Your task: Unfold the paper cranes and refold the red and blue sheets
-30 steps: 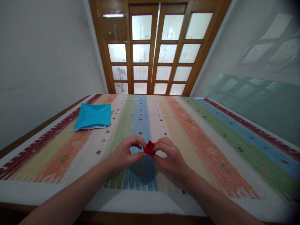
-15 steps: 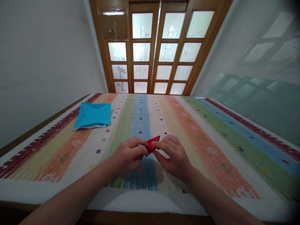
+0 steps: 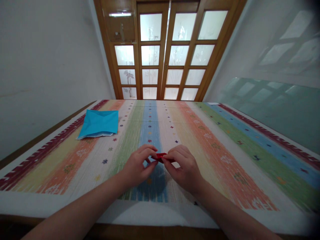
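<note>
A small folded red paper piece (image 3: 161,157) is held just above the striped tablecloth (image 3: 225,156), near the table's front middle. My left hand (image 3: 137,165) pinches its left end between thumb and fingers. My right hand (image 3: 183,166) pinches its right end. The paper lies nearly flat between my fingertips, and most of it is hidden by my fingers.
A stack of blue paper sheets (image 3: 99,124) lies at the far left of the table. A wooden glazed door (image 3: 160,50) stands behind the table. A white wall is on the left, and a wall with a glass panel (image 3: 275,110) on the right.
The red paper showed a raised pointed corner half a second ago; now it is turned flatter and lower between my fingertips. Both hands stayed in place, fingers shifting slightly.
</note>
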Motion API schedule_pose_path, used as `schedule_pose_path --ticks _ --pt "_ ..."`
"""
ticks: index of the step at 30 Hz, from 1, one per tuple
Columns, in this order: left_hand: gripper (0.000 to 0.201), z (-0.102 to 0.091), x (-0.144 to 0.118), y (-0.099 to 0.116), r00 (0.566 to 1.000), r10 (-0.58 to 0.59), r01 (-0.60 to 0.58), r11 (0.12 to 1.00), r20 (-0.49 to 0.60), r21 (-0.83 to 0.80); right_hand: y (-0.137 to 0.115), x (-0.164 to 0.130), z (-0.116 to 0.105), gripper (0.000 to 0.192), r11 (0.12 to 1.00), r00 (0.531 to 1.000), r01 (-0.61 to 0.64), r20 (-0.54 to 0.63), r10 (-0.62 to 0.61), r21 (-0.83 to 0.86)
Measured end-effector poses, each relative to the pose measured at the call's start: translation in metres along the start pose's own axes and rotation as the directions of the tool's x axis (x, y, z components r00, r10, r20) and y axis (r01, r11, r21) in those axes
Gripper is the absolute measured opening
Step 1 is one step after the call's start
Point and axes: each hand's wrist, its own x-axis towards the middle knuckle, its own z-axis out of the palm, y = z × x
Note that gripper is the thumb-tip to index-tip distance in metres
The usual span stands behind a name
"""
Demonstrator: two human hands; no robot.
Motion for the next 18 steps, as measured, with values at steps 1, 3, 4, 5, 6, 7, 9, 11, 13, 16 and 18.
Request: schedule_pose_path --ticks 1,3,4,5,6,7,9,11,13,16,18 --pt "0.013 0.0007 0.0004 -0.0007 0.999 -0.032 0.031 0.999 -0.007 -0.034 -0.0004 0.0001 0.0003 0.01 1.0 1.0 -0.017 0.004 0.017 0.008" --pt "0.012 0.0012 0.0011 -0.0017 0.995 -0.104 0.103 0.989 -0.003 -0.105 -0.0016 0.0004 0.0007 0.01 0.999 0.999 -0.036 0.017 0.036 0.022" --pt "0.011 0.0013 0.0012 -0.002 0.99 -0.143 0.142 0.98 0.003 -0.138 -0.0024 0.0005 0.0008 0.01 0.999 0.999 -0.04 0.027 0.039 0.029" --pt "0.012 0.0016 0.0013 -0.002 0.984 -0.179 0.178 0.97 0.009 -0.166 -0.0033 0.0003 0.001 0.01 0.999 0.998 -0.041 0.04 0.04 0.035" --pt "0.013 0.0022 0.0012 -0.0019 0.978 -0.21 0.208 0.961 0.011 -0.184 -0.0041 0.0 0.0012 0.01 0.998 0.998 -0.044 0.054 0.042 0.042" --pt "0.012 0.003 0.001 -0.0017 0.972 -0.236 0.233 0.952 0.008 -0.196 -0.0049 -0.0004 0.0013 0.01 0.998 0.997 -0.05 0.066 0.047 0.047" --pt "0.012 0.005 0.0004 -0.0013 0.964 -0.264 0.26 0.943 0.006 -0.209 -0.0059 -0.0015 0.0017 0.01 0.996 0.994 -0.07 0.086 0.065 0.056" --pt "0.018 0.0071 -0.0003 -0.0014 0.964 -0.266 0.262 0.942 0.013 -0.209 -0.0061 -0.0025 0.002 0.011 0.995 0.993 -0.083 0.089 0.078 0.06" --pt "0.024 0.0085 -0.001 -0.0023 0.964 -0.267 0.263 0.944 0.008 -0.199 -0.0057 -0.0031 0.0025 0.01 0.995 0.993 -0.086 0.088 0.08 0.059" --pt "0.028 0.0096 -0.0014 -0.0049 0.958 -0.286 0.281 0.942 -0.002 -0.182 -0.0056 -0.0036 0.0034 0.009 0.995 0.993 -0.079 0.097 0.072 0.064" --pt "0.028 0.0101 -0.0013 -0.0066 0.953 -0.304 0.3 0.937 0.002 -0.181 -0.0062 -0.0041 0.0041 0.01 0.994 0.992 -0.079 0.108 0.071 0.072"
